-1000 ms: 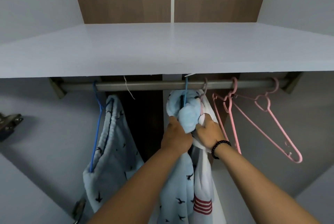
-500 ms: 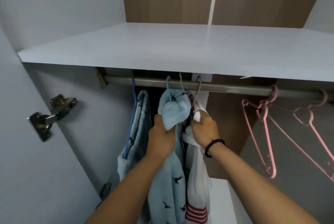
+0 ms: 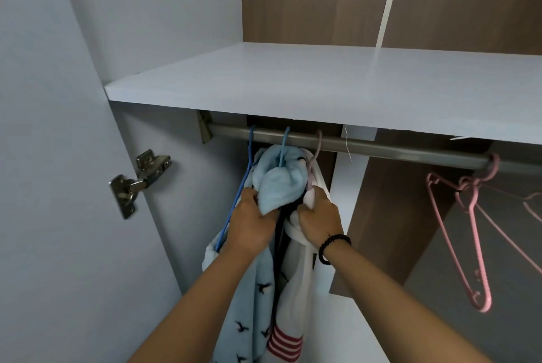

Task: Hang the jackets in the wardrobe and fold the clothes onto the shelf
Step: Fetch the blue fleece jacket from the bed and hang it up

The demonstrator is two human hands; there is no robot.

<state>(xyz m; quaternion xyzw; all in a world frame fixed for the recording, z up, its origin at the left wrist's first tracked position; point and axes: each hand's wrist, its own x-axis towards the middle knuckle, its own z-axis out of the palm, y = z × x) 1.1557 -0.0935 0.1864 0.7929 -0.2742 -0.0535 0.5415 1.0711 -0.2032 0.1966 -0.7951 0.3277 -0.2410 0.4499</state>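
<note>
So at this point both hands were up under the rail (image 3: 352, 147), bunching the hung stuff toward its left end. The left hand (image 3: 252, 222) had its fingers curled into the pale blue jacket (image 3: 277, 183) with the little bird print, gripping a wad of fabric just below its light blue hanger (image 3: 284, 145). The right hand (image 3: 319, 223) was clamped on the white jacket (image 3: 296, 283) with red stripes, right under its pale pink hanger hook (image 3: 317, 151), and the two grips sat just beside each other. My guess is holding both near the collar kept them from sliding off while they got shoved along. Left of the left hand, a darker blue hanger (image 3: 234, 207) carried what looked like more bird-print cloth. Well off to the right of the right hand, empty pink hangers (image 3: 475, 233) dangled, probably for whatever's next. The shelf (image 3: 293, 84) above both hands had nothing folded on it that I could see, so that part looked untouched.
</note>
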